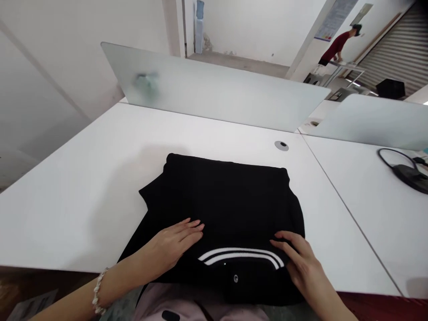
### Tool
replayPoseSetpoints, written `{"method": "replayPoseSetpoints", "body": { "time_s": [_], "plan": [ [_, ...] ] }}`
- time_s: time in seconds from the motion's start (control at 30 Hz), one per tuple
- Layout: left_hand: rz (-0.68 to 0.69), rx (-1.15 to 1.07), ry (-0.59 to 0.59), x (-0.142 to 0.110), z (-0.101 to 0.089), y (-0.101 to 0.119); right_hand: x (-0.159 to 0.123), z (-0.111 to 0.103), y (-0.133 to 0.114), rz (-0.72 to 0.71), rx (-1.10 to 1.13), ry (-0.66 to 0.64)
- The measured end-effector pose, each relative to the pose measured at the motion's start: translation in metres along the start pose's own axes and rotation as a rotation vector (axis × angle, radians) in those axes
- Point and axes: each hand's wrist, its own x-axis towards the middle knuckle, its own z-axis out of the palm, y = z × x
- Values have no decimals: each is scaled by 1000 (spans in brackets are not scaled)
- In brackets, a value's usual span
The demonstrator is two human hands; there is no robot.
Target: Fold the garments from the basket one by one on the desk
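Your left hand [174, 243] lies flat and loose on the garment [234, 200], your right hand [302, 258] curls against it, grip unclear; it looks soft, light, best held by its far corners [281, 174].

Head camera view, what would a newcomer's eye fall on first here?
The large black cloth garment lying on the white tabletop, with curved white stripes across its near part, stands out most. The bare left hand rests on its left part, the bare right hand on its right. Far upper right, a person in dark red leans forward.
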Motion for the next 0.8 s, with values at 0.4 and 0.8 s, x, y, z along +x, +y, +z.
{"method": "replayPoseSetpoints", "body": {
  "time_s": [0.4, 0.8],
  "plan": [
    [-366, -280, 77, 46, -76, -73, 63, -37, 61, 158, 252, -12],
    [-519, -19, -55, 99, -63, -175, 190, 23, 156, 306, -8, -238]
  ]
}}
